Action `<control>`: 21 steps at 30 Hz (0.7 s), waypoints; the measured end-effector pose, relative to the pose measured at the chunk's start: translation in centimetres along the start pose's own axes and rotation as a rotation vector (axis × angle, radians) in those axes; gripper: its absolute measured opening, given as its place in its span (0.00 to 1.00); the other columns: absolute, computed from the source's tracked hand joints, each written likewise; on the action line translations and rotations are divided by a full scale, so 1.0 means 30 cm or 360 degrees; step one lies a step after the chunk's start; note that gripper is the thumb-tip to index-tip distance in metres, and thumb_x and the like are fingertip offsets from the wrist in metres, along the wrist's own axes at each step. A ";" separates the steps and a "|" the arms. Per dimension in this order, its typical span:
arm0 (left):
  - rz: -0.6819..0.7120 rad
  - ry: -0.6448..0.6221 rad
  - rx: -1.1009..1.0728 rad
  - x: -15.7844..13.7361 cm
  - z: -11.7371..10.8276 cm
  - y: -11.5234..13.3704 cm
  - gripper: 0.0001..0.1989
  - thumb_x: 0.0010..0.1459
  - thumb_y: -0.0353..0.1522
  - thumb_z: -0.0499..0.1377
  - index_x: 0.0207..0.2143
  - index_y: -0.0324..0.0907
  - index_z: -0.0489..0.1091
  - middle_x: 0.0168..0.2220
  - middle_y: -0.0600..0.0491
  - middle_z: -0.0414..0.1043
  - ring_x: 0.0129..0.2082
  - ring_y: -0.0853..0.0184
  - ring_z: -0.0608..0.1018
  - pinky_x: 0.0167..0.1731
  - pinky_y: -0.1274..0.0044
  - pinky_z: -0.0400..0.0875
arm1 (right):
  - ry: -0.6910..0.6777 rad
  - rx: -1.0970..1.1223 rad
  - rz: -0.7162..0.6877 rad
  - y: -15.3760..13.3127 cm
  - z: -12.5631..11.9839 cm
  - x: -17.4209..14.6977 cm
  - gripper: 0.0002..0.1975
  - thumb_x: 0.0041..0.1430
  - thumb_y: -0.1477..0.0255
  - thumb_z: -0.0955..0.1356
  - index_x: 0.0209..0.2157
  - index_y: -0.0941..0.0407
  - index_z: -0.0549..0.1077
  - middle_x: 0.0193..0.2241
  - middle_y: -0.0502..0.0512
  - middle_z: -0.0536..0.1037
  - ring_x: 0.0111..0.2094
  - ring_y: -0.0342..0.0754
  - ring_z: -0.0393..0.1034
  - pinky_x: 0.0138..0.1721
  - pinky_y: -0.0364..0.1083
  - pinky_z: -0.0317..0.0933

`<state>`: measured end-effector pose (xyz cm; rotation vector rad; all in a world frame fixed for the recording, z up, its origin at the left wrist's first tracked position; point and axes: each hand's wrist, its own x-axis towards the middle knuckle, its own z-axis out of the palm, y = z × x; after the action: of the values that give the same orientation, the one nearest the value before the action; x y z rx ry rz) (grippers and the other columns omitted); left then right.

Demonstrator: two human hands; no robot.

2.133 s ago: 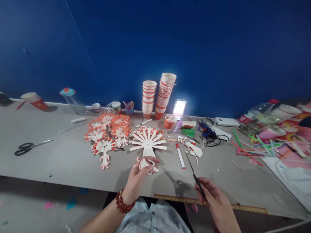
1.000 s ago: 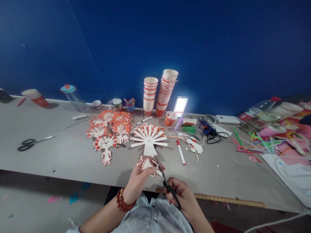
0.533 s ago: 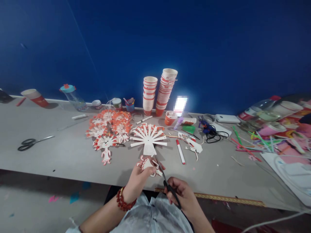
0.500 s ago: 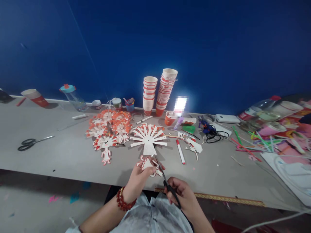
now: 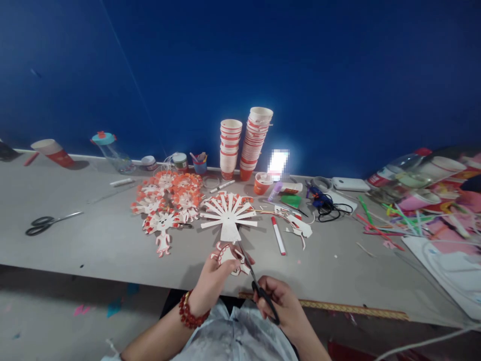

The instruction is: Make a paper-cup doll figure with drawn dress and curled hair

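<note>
Pinched in my left hand (image 5: 218,271) is a white paper cutout (image 5: 227,254) with red drawn outlines, held over the table's front edge. My right hand (image 5: 276,298) grips the black handles of a pair of scissors (image 5: 256,287), whose blades lie against the cutout's right side. Whether the blades are parted I cannot tell. Just beyond my hands a white fan-shaped paper piece (image 5: 229,218) with long strips lies on the table. Left of it sits a pile of finished-looking red and white paper figures (image 5: 171,193), one with a small body (image 5: 163,240) pointing toward me.
Two stacks of paper cups (image 5: 230,145) stand against the blue wall. A red-capped marker (image 5: 278,235) and paper scraps (image 5: 300,225) lie to the right. Another pair of scissors (image 5: 52,220) rests at left. Bottles, straws and a pink cup (image 5: 419,199) crowd the far right.
The view has shifted very slightly. Both hands, the scissors and the paper cutout keep nearly the same positions.
</note>
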<state>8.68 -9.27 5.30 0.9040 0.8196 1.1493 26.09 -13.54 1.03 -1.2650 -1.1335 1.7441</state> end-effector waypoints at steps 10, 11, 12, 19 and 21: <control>-0.0024 -0.0010 0.0003 0.009 -0.022 -0.018 0.07 0.57 0.33 0.60 0.34 0.37 0.74 0.36 0.47 0.77 0.36 0.64 0.76 0.38 0.76 0.69 | 0.0390 -0.0422 -0.0257 -0.051 -0.144 -0.019 0.24 0.50 0.47 0.69 0.27 0.55 0.67 0.19 0.49 0.70 0.20 0.42 0.61 0.23 0.41 0.55; -0.0062 0.0025 0.0026 0.009 -0.030 -0.025 0.08 0.57 0.34 0.60 0.34 0.37 0.73 0.36 0.47 0.77 0.36 0.65 0.76 0.38 0.77 0.69 | 0.0543 -0.0616 -0.0301 -0.058 -0.186 -0.027 0.22 0.52 0.49 0.68 0.26 0.55 0.67 0.20 0.50 0.71 0.22 0.44 0.63 0.25 0.42 0.56; -0.0101 0.0068 0.0053 0.009 -0.039 -0.034 0.09 0.57 0.35 0.61 0.35 0.37 0.74 0.35 0.47 0.77 0.35 0.65 0.75 0.37 0.77 0.69 | 0.0741 -0.0826 -0.0308 -0.062 -0.232 -0.038 0.21 0.54 0.50 0.67 0.26 0.54 0.67 0.22 0.51 0.72 0.24 0.45 0.65 0.26 0.42 0.57; -0.0177 0.0149 0.0266 0.017 -0.083 -0.120 0.15 0.56 0.42 0.63 0.34 0.37 0.74 0.32 0.49 0.75 0.30 0.68 0.72 0.33 0.78 0.67 | 0.1241 -0.1965 0.0055 -0.034 -0.443 -0.082 0.13 0.57 0.58 0.64 0.35 0.51 0.72 0.31 0.54 0.79 0.30 0.52 0.73 0.26 0.44 0.54; -0.0174 0.0127 0.0250 0.020 -0.077 -0.129 0.16 0.56 0.42 0.63 0.34 0.37 0.73 0.32 0.48 0.74 0.29 0.68 0.71 0.32 0.78 0.67 | 0.1200 -0.2069 0.0137 -0.045 -0.447 -0.062 0.13 0.59 0.58 0.63 0.35 0.52 0.72 0.33 0.54 0.80 0.31 0.52 0.74 0.26 0.44 0.53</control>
<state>8.26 -8.93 0.78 0.9350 1.0232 1.0416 39.51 -11.34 0.99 -2.4035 -1.7200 0.2363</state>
